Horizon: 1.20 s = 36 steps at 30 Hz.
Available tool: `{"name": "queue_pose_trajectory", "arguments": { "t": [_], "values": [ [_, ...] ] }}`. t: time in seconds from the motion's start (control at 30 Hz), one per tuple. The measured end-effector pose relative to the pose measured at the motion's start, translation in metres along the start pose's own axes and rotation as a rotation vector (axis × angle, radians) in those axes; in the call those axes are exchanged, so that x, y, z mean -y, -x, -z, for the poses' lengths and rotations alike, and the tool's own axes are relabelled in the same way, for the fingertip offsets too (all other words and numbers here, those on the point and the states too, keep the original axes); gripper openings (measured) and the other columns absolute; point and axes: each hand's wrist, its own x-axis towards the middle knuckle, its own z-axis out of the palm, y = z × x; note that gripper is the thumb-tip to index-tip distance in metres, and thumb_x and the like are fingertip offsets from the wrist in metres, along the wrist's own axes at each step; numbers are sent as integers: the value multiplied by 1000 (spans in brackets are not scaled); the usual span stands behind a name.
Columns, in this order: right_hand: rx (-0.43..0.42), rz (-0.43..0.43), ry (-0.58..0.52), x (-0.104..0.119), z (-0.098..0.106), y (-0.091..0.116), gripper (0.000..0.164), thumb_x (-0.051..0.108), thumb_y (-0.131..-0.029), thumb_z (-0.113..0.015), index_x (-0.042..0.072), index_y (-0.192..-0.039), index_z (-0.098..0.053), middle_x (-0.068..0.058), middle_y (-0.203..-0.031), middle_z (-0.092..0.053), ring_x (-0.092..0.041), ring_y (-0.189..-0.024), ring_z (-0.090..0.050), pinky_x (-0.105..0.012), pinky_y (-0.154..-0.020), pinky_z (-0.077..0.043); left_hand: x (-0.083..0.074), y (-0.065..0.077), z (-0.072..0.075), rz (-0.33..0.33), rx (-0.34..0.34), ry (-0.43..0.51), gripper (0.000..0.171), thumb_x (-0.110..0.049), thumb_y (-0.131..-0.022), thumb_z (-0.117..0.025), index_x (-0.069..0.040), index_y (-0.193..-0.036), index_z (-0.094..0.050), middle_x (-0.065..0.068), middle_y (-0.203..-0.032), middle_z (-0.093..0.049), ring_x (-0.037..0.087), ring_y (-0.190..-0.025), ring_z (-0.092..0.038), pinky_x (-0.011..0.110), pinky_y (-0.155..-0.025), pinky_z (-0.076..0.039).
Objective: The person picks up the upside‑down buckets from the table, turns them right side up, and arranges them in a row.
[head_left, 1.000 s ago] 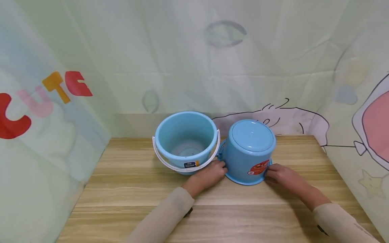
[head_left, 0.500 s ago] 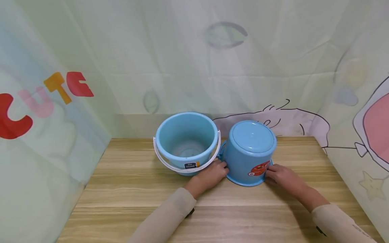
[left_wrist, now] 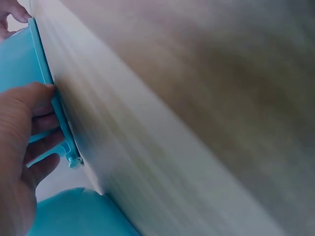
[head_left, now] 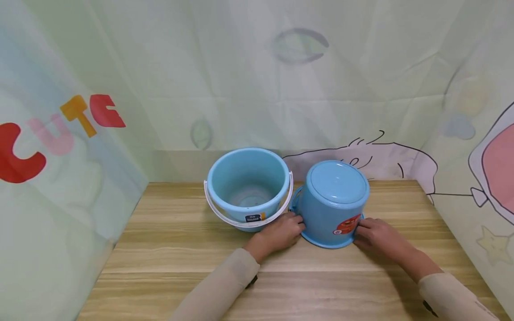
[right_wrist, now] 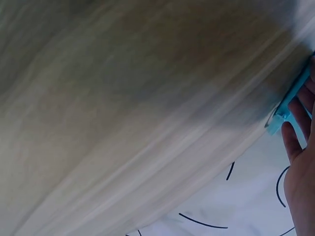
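Upside down on the wooden table stands a blue bucket [head_left: 333, 205] with a red label, its base facing up and its wide rim at the tabletop. My left hand [head_left: 283, 232] holds its left side low down; in the left wrist view the thumb and curved fingers [left_wrist: 42, 147] lie along the bucket rim [left_wrist: 47, 64]. On the opposite side my right hand [head_left: 381, 238] grips the same rim near the label. The right wrist view catches only part of that hand [right_wrist: 300, 172] and of the rim [right_wrist: 295, 91]. The blue handle [head_left: 295, 200] pokes out at the left.
An upright lighter-blue bucket [head_left: 249, 209] with a white handle [head_left: 237, 223] stands close on the left, right beside my left hand. The wooden table [head_left: 305, 290] meets a printed cloth backdrop [head_left: 241, 89] behind and at both sides.
The upside-down bucket has shifted slightly right, both hands moving with it, widening its gap from the upright bucket. The head view has also shifted a little.
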Motion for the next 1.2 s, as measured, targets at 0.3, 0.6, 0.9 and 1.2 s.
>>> {"name": "queue_pose_trajectory", "arguments": {
  "t": [0.3,0.6,0.9,1.2],
  "values": [
    [-33,6,-1,-2,7,5,31,17,-69,-95,13,-94,-76,0,-95,-72,-17,-88,-70,-38,-77,-62,-2,-1,4,-18,4,58,11,-23,-98,-69,-15,-100,-76,-2,-95,-68,15,-90,-65,28,-86,-51],
    [-100,-33,-8,-1,15,12,35,12,-66,-96,14,-91,-71,0,-95,-67,-18,-90,-65,-39,-76,-63,-7,-3,9,32,-70,126,6,-16,-98,-66,-15,-101,-70,-3,-97,-62,15,-91,-61,25,-80,-51],
    [-231,-39,-24,1,17,18,59,53,-105,-26,14,-85,-65,2,-89,-61,-13,-84,-54,-30,-71,-57,-13,0,17,41,-243,147,14,-4,-98,-60,-16,-97,-66,-2,-92,-58,15,-85,-58,24,-73,-50],
    [-351,-116,-219,9,29,25,14,9,-78,-74,14,-87,-63,3,-98,-62,-9,-95,-54,0,-98,-37,-20,1,25,44,-355,206,12,0,-90,-64,-12,-93,-62,1,-91,-54,17,-83,-53,23,-71,-47]
  ]
}}
